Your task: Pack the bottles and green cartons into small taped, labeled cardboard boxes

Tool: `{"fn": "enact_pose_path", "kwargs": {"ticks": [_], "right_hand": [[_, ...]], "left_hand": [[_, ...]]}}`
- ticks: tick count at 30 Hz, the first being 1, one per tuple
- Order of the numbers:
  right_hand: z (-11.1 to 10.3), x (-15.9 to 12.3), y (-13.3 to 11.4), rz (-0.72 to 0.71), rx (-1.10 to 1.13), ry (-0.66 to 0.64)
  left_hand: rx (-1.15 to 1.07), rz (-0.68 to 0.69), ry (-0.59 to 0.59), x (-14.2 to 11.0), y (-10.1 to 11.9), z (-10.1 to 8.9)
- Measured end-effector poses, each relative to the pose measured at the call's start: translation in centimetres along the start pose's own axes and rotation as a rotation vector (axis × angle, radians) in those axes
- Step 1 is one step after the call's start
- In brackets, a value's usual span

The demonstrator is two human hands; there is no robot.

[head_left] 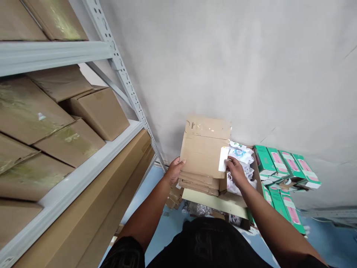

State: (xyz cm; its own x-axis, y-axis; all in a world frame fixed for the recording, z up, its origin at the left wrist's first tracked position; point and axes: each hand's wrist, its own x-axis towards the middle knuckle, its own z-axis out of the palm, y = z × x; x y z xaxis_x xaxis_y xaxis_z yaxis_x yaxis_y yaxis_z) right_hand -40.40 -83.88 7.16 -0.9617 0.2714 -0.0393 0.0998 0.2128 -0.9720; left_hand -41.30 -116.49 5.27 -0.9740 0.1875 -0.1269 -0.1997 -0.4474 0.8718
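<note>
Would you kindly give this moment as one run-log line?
left hand: gripping flat cardboard, left edge | right hand: at white slip, cardboard's right edge | beside: open box, white packets

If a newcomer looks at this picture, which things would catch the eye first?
Probably the flattened cardboard carton in the centre, with the left hand on its left edge and the right hand at the white rectangle on its right side. The green-and-pink boxes stand out at right, and brown cardboard boxes fill the pale metal rack at left.
</note>
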Motion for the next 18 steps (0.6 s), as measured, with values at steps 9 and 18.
{"fn": "enact_pose_path", "kwargs": {"ticks": [9, 18], "right_hand": [[-8.0, -5.3, -2.6, 0.052, 0.381, 0.215], [-24.3, -13.8, 2.3, 0.019, 0.375, 0.424]], "left_hand": [[0.157, -0.035, -0.255, -0.5, -1.7, 8.1], [0.362, 0.039, -0.291, -1.8, -8.0, 24.6]]}}
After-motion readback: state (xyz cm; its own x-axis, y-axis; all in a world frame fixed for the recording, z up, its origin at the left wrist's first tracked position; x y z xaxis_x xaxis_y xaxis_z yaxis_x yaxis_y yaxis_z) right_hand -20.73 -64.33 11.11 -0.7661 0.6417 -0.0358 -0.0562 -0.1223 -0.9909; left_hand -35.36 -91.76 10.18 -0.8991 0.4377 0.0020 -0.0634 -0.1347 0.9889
